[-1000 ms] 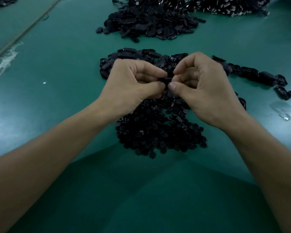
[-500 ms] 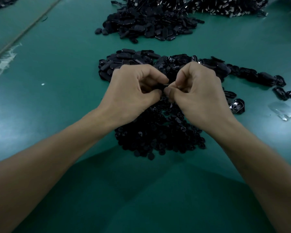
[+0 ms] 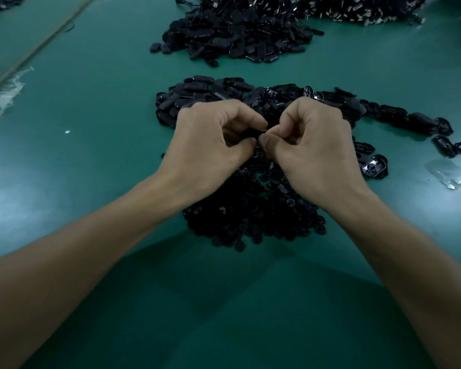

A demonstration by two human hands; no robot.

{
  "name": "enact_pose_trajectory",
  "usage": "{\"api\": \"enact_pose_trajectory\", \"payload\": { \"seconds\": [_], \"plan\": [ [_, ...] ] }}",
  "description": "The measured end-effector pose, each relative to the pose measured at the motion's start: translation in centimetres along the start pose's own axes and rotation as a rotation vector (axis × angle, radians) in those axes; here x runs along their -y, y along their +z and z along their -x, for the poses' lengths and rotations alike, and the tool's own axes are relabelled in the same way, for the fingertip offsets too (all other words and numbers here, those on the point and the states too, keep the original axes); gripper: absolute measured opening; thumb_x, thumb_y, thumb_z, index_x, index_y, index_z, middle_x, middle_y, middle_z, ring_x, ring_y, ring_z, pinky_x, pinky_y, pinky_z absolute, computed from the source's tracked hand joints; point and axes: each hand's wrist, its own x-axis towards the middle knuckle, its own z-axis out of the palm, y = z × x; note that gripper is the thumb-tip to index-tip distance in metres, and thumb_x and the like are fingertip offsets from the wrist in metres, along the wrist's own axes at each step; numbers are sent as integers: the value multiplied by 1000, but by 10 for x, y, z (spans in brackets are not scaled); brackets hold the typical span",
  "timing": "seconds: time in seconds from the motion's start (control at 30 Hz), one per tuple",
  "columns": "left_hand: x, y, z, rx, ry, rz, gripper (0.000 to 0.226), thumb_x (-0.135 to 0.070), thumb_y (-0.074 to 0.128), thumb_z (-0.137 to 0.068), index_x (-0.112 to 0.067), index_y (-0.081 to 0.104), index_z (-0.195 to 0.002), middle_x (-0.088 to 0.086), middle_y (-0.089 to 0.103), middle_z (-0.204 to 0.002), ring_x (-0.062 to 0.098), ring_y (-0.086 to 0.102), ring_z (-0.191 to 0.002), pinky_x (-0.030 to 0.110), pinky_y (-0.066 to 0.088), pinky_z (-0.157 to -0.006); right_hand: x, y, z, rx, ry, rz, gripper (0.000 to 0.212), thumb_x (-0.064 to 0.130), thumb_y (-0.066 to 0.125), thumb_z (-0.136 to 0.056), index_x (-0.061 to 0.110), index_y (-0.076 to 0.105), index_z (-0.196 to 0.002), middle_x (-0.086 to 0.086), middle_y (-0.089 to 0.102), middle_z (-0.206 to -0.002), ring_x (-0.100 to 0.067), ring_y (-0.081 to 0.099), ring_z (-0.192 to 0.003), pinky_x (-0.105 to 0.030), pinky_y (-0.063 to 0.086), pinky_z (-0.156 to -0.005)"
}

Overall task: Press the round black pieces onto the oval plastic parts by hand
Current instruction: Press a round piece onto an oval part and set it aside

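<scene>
My left hand [image 3: 210, 145] and my right hand [image 3: 314, 145] meet thumb to thumb over the middle of the green table. Between their fingertips they pinch a small black oval part [image 3: 254, 133]; only a sliver of it shows, and whether a round piece is on it is hidden. Under my wrists lies a heap of round black pieces [image 3: 250, 217]. Just beyond my knuckles lies a pile of black oval parts [image 3: 197, 91].
A bigger heap of oval parts [image 3: 237, 35] sits further back, with another dark pile [image 3: 357, 9] at the far right. A row of oval parts [image 3: 410, 121] trails to the right. One upturned oval part [image 3: 374, 166] and a clear plastic scrap [image 3: 447, 174] lie right of my right hand.
Both hands dropped a little toward me and drew closer, fingers curling tighter around the small part. The oval parts behind my right hand came into view.
</scene>
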Motion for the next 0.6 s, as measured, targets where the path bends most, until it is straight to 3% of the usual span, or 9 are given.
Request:
{"api": "enact_pose_trajectory", "payload": {
  "seconds": [0.27, 0.4, 0.47, 0.6],
  "plan": [
    [3, 3, 2, -53, -16, 3, 27, -3, 75, -80, -27, 71, -93, -17, 72, -82, 0, 71, -76, 15, 54, -71, 3, 3, 3, -54, -34, 45, 36, 8, 75, -85, 23, 48, -66, 2, 69, -75, -14, 69, -77, -34, 57, -66],
    [6, 3, 1, -51, -28, -15, 25, -4, 74, -82, -25, 72, -95, -11, 74, -86, 3, 72, -79, 24, 59, -78, 3, 6, 5, -17, -63, 119, 33, 2, 66, -86, 26, 51, -69, 11, 60, -69, -17, 57, -73, -27, 44, -62],
    [6, 1, 0, -46, -26, -30, 25, -2, 73, -82, -22, 74, -97, -11, 74, -87, 3, 72, -79, 25, 59, -79, 5, 8, 7, 6, -69, 112, 35, -2, 64, -85, 27, 51, -69, 11, 59, -69, -4, 54, -65, -20, 43, -54],
    [5, 1, -1, -31, -18, -26, 24, -1, 71, -81, -19, 74, -96, -10, 74, -86, 4, 72, -78, 26, 60, -77, 7, 10, 9, -24, -93, 95, 27, 4, 67, -86, 24, 53, -74, 11, 57, -68, -1, 52, -61, -13, 42, -54]
  ]
}}
